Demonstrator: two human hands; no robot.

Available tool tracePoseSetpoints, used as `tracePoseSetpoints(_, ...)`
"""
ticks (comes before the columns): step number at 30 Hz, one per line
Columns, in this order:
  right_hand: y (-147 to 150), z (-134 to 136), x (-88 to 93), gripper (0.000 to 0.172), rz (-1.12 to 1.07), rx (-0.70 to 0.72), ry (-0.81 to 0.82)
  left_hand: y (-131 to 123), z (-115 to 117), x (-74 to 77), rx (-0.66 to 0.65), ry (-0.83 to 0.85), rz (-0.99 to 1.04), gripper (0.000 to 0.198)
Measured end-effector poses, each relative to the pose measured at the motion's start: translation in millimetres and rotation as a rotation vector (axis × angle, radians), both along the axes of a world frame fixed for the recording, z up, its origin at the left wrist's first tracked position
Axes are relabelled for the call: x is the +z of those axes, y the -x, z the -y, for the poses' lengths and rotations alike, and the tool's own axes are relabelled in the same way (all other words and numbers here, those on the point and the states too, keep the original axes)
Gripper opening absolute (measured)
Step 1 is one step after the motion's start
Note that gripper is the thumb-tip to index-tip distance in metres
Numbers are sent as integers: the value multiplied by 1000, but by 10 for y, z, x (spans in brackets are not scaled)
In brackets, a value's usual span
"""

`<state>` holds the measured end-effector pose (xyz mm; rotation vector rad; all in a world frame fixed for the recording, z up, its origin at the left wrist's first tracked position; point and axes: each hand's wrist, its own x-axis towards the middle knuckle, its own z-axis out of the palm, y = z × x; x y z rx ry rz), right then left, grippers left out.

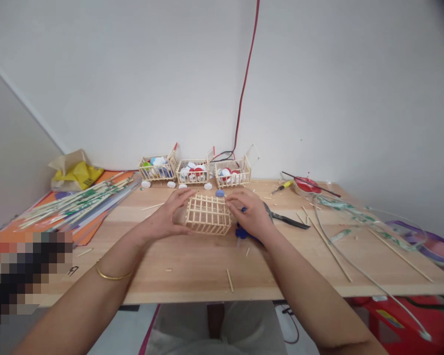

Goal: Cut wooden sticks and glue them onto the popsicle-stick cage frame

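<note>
A small basket of thin wooden sticks (pixel 208 215) lies on the wooden table (pixel 192 261) between my hands. My left hand (pixel 167 217) cups its left side, thumb under the lower edge and fingers along the top. My right hand (pixel 249 213) presses its right side with curled fingers. A blue bottle cap (pixel 219 193) sits at the basket's far top corner. Something blue (pixel 241 232) shows beneath my right hand; I cannot make it out.
Three stick baskets filled with bottle caps (pixel 194 171) stand by the wall. A bundle of wrapped sticks (pixel 77 199) lies at left on orange sheets. Black cutters (pixel 290 220), a red dish (pixel 307 186), long sticks and a white cable (pixel 358 273) lie at right.
</note>
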<state>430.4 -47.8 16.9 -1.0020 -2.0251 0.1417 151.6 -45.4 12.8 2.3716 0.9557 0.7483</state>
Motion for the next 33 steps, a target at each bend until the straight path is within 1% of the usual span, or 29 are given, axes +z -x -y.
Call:
tracePoseSetpoints(3, -107, -24, 101, 13, -88, -95, -46, -68, 1, -53, 20, 3, -34, 97)
tracePoseSetpoints(5, -185, -28, 163, 14, -151, -177, -58, -111, -1, -94, 26, -3, -40, 96)
tracePoseSetpoints(8, -322, 4, 238, 16, -218, -286, -25, -137, -2, -131, 41, -3, -22, 93)
tracePoseSetpoints(10, -423, 65, 269, 18, -199, -319, 17, -120, 1, -124, 77, 41, 9, 93)
tracePoseSetpoints(13, -552, 226, 268, 18, -38, -301, 130, -71, 7, -78, 150, 127, 63, 92)
tracePoseSetpoints(16, -599, 445, 192, 20, 175, -300, 360, -37, 3, -39, 192, 162, 105, 96)
tracePoseSetpoints(18, -584, 578, 113, 34, 327, -336, 474, -37, -3, -36, 196, 180, 124, 100)
tracePoseSetpoints(19, -568, 628, 72, 41, 407, -357, 499, -42, -8, -41, 198, 187, 125, 101)
tracePoseSetpoints(20, -550, 664, 33, 42, 478, -375, 507, -48, -12, -50, 201, 188, 120, 103)
tracePoseSetpoints(22, -514, 694, -33, 32, 586, -387, 502, -64, -23, -72, 210, 177, 101, 106)
tracePoseSetpoints(24, -485, 681, -71, 21, 637, -394, 503, -78, -34, -93, 222, 159, 79, 108)
tracePoseSetpoints(26, -464, 657, -74, 20, 610, -421, 518, -91, -40, -107, 232, 151, 53, 110)
tracePoseSetpoints(28, -442, 651, -36, 21, 492, -420, 526, -101, -35, -108, 241, 160, 41, 111)
tracePoseSetpoints(30, -408, 671, 34, 23, 311, -342, 518, -110, -17, -99, 247, 202, 86, 108)
tracePoseSetpoints(32, -355, 707, 114, 26, 141, -236, 486, -113, 8, -82, 239, 285, 181, 105)
tracePoseSetpoints(33, -323, 724, 149, 26, 79, -208, 463, -112, 21, -72, 232, 328, 228, 104)
